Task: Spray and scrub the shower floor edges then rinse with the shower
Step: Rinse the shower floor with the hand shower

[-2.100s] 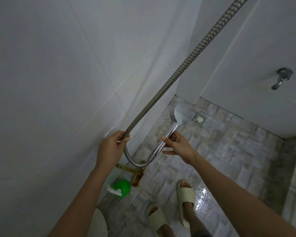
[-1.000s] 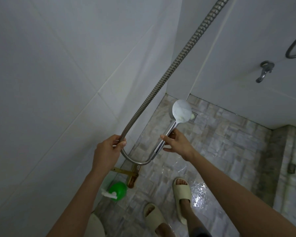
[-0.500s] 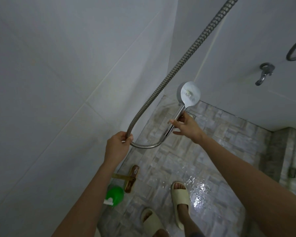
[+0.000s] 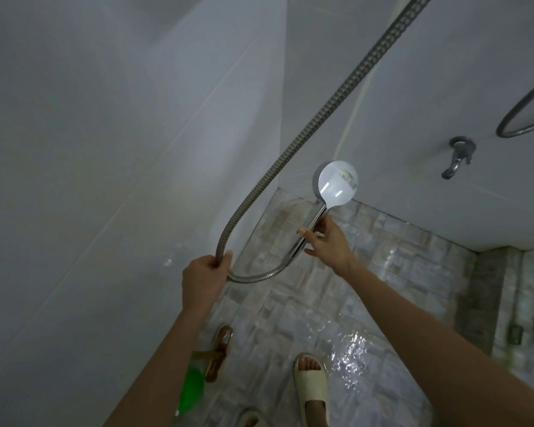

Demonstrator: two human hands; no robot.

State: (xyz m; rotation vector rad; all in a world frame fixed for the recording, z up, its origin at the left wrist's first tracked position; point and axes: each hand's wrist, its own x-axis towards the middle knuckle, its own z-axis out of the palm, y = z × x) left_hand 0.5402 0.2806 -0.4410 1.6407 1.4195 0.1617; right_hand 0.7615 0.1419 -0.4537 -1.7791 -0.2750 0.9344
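head view: left hand (image 4: 204,280) fingers curl round the hose (image 4: 305,131), right hand (image 4: 327,243) fingers pinch the shower head (image 4: 335,184) handle.

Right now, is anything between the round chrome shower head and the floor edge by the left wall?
Nothing visible blocks it. The right hand holds the round chrome shower head above the grey stone floor tiles at the far corner; the green spray bottle lies by the wall near the feet.

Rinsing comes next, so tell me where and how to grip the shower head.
Grip its straight slim handle, below the round shower head, coming from the right: the hose curves off leftward from the handle's lower end, toward the left hand.
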